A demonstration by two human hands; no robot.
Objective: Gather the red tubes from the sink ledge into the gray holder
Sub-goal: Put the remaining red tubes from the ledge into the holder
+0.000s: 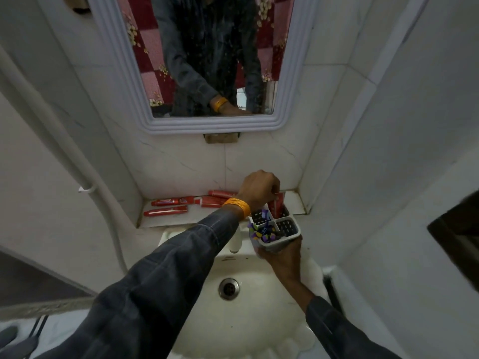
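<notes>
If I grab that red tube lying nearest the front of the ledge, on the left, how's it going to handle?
The front red tube looks flat-bodied and lies flat on the ledge, so it probably will not roll. It appears small and thin, likely light enough for a fingertip pinch. Its surface looks glossy, so it may be a bit slippery, and the body probably gives when squeezed.

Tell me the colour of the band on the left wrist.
Orange-yellow. The wrist band shows best in the head view, directly and reflected in the mirror.
</notes>
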